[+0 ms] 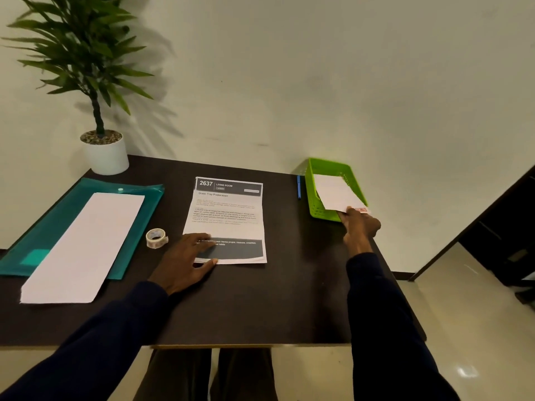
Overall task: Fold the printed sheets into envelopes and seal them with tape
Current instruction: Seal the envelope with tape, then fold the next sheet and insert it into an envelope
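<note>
A printed sheet (228,215) lies flat in the middle of the dark table (260,299), its header at the far end. My left hand (188,259) rests palm down on its near left corner, fingers spread. My right hand (360,225) grips the near edge of a folded white envelope (335,192) that lies tilted across the green basket (315,204) at the right. A small roll of tape (157,238) stands just left of the sheet.
A stack of blank white sheets (84,244) lies on a teal plastic folder (43,235) at the left. A potted plant (105,153) stands at the back left corner. A blue pen (298,186) lies left of the basket. The table's right edge is close to my right arm.
</note>
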